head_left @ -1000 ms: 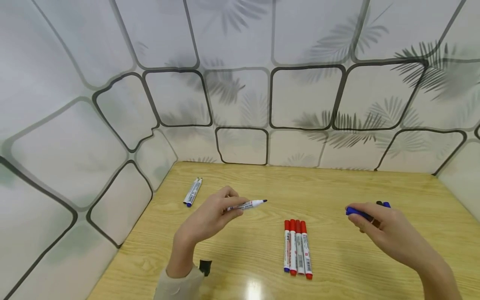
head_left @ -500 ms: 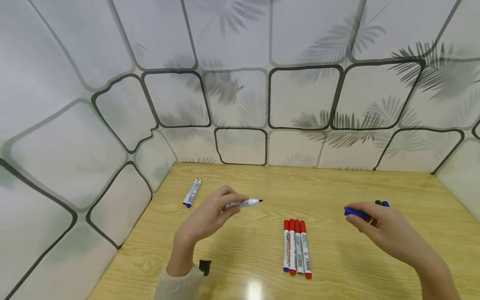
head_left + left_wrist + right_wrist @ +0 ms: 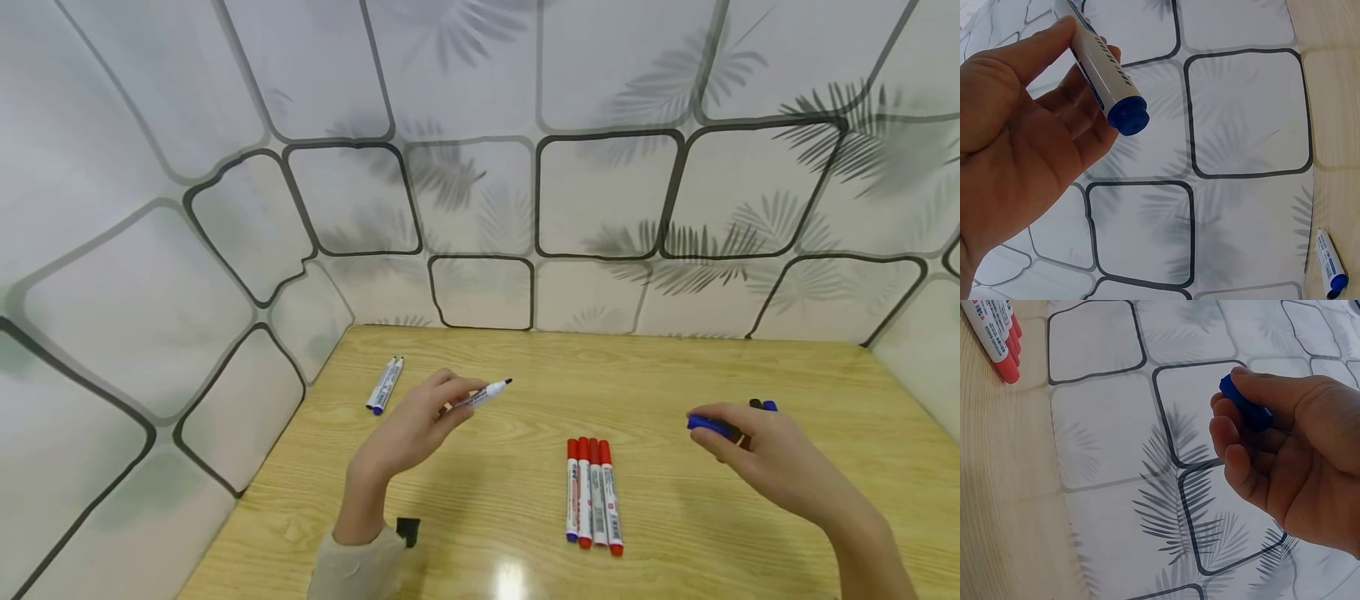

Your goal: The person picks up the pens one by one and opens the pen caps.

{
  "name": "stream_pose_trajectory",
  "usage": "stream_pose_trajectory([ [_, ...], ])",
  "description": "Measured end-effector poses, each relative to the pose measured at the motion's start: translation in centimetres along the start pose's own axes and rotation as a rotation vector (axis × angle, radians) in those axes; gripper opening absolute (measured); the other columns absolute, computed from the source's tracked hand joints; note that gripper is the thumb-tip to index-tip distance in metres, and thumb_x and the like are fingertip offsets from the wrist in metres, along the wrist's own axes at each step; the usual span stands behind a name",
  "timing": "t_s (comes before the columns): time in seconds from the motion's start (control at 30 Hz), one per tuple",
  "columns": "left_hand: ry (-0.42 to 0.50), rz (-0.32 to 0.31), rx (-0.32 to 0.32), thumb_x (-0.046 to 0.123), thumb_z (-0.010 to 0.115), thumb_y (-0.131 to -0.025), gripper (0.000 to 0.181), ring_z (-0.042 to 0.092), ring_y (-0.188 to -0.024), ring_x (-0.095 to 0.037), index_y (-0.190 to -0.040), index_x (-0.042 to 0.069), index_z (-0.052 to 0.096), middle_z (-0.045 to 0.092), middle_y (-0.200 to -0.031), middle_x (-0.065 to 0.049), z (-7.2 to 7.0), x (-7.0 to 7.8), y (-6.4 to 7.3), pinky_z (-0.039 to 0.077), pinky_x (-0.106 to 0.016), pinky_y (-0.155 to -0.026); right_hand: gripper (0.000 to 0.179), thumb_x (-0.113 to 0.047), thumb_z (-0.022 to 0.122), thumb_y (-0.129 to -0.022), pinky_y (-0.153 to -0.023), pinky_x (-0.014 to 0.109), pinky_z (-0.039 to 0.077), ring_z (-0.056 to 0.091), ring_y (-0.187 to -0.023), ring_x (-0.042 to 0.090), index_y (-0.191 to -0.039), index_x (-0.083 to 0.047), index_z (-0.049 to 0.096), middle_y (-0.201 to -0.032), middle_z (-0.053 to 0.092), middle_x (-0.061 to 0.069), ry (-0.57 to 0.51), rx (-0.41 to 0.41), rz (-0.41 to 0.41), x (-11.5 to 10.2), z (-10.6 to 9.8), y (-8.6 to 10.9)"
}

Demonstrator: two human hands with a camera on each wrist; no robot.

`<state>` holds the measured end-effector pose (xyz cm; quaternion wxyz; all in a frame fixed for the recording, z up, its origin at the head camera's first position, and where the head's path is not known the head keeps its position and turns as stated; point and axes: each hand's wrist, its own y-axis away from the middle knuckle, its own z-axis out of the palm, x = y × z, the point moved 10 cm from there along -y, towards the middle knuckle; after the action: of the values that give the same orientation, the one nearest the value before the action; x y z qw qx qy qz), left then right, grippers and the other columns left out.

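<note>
My left hand (image 3: 408, 421) pinches an uncapped whiteboard marker (image 3: 487, 393) between thumb and fingers above the table. Its dark tip points right and slightly up in the head view; the blue end plug shows on the white marker barrel (image 3: 1102, 72) in the left wrist view. On the right side, my right hand (image 3: 772, 462) holds a blue marker cap (image 3: 1245, 405) between thumb and fingers. Between the hands lies a row of several red-capped markers (image 3: 592, 493), side by side on the table.
Two uncapped markers (image 3: 386, 385) lie at the back left of the wooden table (image 3: 480, 517). Black and blue caps (image 3: 763, 405) show just behind my right hand. A black patch (image 3: 408, 532) is beside the left sleeve. Patterned walls (image 3: 480, 208) stand behind and left.
The marker in my left hand has tilted, its tip rising and shifting left. My right hand keeps the blue cap almost in place.
</note>
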<state>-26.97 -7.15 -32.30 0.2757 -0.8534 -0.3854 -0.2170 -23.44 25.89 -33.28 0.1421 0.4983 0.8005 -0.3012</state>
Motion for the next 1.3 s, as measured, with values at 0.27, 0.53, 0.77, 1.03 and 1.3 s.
stream_pose_trajectory([
  [0.27, 0.001, -0.027, 0.045, 0.008, 0.059, -0.099, 0.035, 0.054, -0.085, -0.012, -0.134, 0.006, 0.060, 0.058, -0.101, -0.003, -0.4, -1.5, -0.2, 0.052, -0.029, -0.077, 0.019, -0.012, 0.065, -0.096, -0.055, 0.024, 0.048, 0.056, -0.067, 0.001, -0.114, -0.006, 0.068, -0.084, 0.064, -0.008, -0.012, -0.047, 0.052, 0.6, 0.6, -0.2],
  [0.53, -0.029, -0.123, 0.054, 0.008, 0.060, -0.099, 0.036, 0.056, -0.088, -0.014, -0.135, 0.004, 0.059, 0.059, -0.103, -0.006, -0.8, -4.7, -0.2, 0.052, -0.032, -0.078, 0.020, -0.015, 0.063, -0.099, -0.057, 0.025, 0.049, 0.057, -0.069, 0.001, -0.115, -0.005, 0.067, -0.087, 0.064, -0.005, -0.024, -0.091, 0.077, 1.4, 1.2, -0.3],
  [0.77, -0.103, -0.182, 0.032, 0.008, 0.061, -0.098, 0.037, 0.059, -0.092, -0.021, -0.135, 0.002, 0.059, 0.063, -0.102, -0.008, -1.8, -7.0, -0.7, 0.051, -0.039, -0.080, 0.022, -0.018, 0.060, -0.100, -0.060, 0.026, 0.051, 0.059, -0.073, 0.002, -0.116, -0.004, 0.066, -0.092, 0.066, -0.002, -0.095, -0.146, 0.089, 1.9, 2.0, -0.5],
  [1.03, -0.133, -0.326, -0.048, 0.009, 0.058, -0.100, 0.035, 0.059, -0.075, -0.020, -0.135, 0.002, 0.057, 0.065, -0.101, -0.014, -2.7, -11.4, -2.0, 0.050, -0.034, -0.060, 0.021, -0.018, 0.059, -0.101, -0.061, 0.027, 0.052, 0.061, -0.075, 0.004, -0.115, -0.004, 0.066, -0.096, 0.067, 0.000, -0.153, -0.176, 0.082, 1.9, 2.7, -0.6],
  [1.3, -0.195, -0.474, -0.093, 0.009, 0.059, -0.099, 0.035, 0.064, -0.076, -0.023, -0.132, -0.004, 0.056, 0.066, -0.106, -0.024, -3.1, -15.5, -2.4, 0.050, -0.032, -0.060, 0.022, -0.018, 0.059, -0.101, -0.062, 0.027, 0.052, 0.061, -0.077, 0.004, -0.115, -0.003, 0.066, -0.098, 0.068, 0.001, -0.169, -0.184, 0.072, 1.8, 3.0, -0.6],
])
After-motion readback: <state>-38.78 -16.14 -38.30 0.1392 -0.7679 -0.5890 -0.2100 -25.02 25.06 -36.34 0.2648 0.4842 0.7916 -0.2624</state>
